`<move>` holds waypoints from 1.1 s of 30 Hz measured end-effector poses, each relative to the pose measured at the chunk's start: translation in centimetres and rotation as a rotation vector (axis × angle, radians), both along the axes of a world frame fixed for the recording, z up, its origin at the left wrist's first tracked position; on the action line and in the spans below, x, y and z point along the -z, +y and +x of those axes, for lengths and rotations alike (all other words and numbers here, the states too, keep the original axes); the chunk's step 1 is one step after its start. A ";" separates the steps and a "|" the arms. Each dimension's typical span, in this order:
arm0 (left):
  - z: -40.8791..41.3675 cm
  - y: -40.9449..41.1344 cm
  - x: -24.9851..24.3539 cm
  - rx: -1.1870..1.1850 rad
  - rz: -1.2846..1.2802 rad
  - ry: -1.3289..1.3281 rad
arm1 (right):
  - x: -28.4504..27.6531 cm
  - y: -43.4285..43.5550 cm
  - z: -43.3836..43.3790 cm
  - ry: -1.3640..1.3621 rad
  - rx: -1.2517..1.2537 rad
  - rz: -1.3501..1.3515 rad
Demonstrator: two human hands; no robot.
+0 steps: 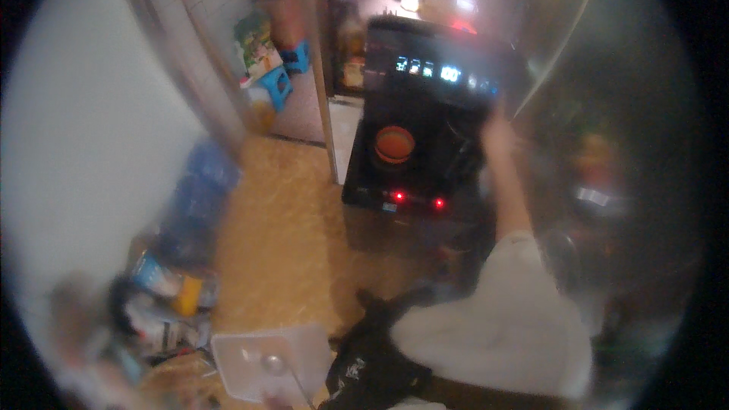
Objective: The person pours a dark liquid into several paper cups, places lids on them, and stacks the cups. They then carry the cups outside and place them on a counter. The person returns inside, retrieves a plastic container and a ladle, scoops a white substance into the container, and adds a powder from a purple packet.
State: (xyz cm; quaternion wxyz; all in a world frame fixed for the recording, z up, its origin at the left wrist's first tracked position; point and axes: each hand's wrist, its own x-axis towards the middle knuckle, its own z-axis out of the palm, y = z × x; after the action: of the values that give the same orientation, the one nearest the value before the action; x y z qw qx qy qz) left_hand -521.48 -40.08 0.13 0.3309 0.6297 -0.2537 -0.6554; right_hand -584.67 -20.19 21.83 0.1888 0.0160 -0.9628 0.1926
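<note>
My right hand (499, 135) reaches out to a black cooktop appliance (421, 108) with an upright panel. Its blurred extended finger is at or very near the right end of the lit display (450, 74); I see nothing held. On the flat black top shows a round orange-brown shape (394, 144), a bowl or a glowing heating zone. Below me is a translucent white plastic container (239, 373) with a metal ladle (273, 362) in it. A pinkish patch at its near end appears to be part of my left hand (277, 400), mostly hidden and blurred.
Two red lights (419, 200) glow on the appliance's front edge. Bags and packages (165, 302) lie along the left wall beside blue plastic bottles (199, 199). Blue stools (276, 86) stand beyond a doorway frame (320, 57). A dark, hazy surface (621, 273) fills the right.
</note>
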 end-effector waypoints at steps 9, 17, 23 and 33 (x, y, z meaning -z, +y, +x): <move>1.2 -0.9 0.0 -0.015 0.016 0.001 | 7.0 5.5 -4.8 0.096 -0.045 -0.066; 12.8 1.3 1.8 -0.345 -0.036 0.147 | 12.1 -14.1 18.0 0.016 -0.684 -0.066; 25.4 5.9 4.8 -0.703 -0.056 0.165 | 22.8 -22.9 54.5 -0.837 -1.929 0.374; 39.9 7.4 4.8 -1.253 -0.288 0.223 | 16.7 -23.3 85.3 -1.265 -2.491 0.627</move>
State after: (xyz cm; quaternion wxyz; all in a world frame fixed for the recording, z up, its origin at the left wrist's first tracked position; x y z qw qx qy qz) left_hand -481.57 -32.64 -4.69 0.7558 0.5359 0.1119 -0.3591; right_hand -499.37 -43.51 5.17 -0.5646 0.7884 -0.2440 -0.0123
